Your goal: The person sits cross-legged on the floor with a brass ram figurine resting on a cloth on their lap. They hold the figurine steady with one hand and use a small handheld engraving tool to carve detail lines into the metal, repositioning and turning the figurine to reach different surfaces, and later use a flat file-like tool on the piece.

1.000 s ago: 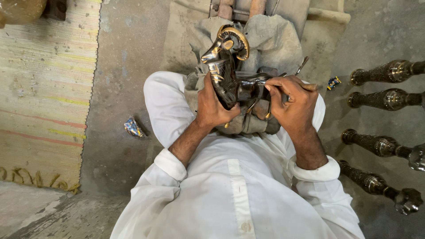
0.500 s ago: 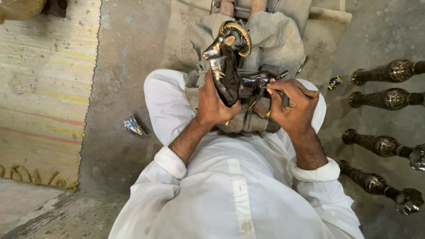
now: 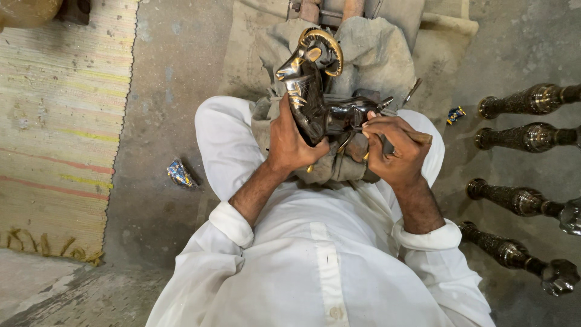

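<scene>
A dark metal ram figurine point(image 3: 315, 97) with gold curled horns rests over my lap on a grey cloth point(image 3: 369, 54). My left hand point(image 3: 290, 142) grips the figurine's chest and front from below. My right hand point(image 3: 396, 148) is closed on a thin wooden-handled tool point(image 3: 417, 138), its tip pressed against the figurine's back near the rear. My white sleeves cover both forearms. The figurine's legs are hidden between my hands.
Several dark ornate metal posts point(image 3: 526, 100) lie in a row on the concrete floor at the right. A striped woven mat point(image 3: 57, 133) covers the left. A crumpled blue wrapper point(image 3: 180, 174) lies left of my knee, another small one point(image 3: 455, 114) on the right.
The right hand has shifted slightly along the figurine's back with the tool. The left hand keeps its hold and the figurine stays nearly still.
</scene>
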Motion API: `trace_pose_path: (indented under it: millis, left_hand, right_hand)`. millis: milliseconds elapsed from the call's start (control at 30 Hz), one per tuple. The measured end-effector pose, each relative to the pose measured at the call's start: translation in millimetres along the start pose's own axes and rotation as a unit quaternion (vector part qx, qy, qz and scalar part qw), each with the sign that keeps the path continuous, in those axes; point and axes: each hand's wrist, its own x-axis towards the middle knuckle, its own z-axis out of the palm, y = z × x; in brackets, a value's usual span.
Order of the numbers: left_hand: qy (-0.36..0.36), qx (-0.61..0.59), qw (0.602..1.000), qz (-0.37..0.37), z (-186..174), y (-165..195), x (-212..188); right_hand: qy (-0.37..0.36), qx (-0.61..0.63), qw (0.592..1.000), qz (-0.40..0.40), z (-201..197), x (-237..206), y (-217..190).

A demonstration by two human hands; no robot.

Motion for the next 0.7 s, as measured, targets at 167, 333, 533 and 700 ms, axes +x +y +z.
trace_pose_path:
  millis: [167, 333, 533, 700]
  left_hand:
    - [0.006, -0.008, 1.0, 0.021, -1, 0, 1]
    - [0.003, -0.011, 1.0, 0.008, 1, 0, 1]
    - [0.001, -0.009, 1.0, 0.004, 2, -3, 0]
    - [0.006, -0.003, 1.0, 0.005, 3, -2, -1]
  right_hand:
    - [-0.003, 0.013, 1.0, 0.01, -3, 0, -1]
    - [0.019, 0.042, 0.991, 0.128, 1, 12, -2]
    - [0.0, 0.026, 0.988, 0.15, 0, 23, -8]
    - [-0.012, 0.007, 0.989, 0.149, -1, 26, -10]
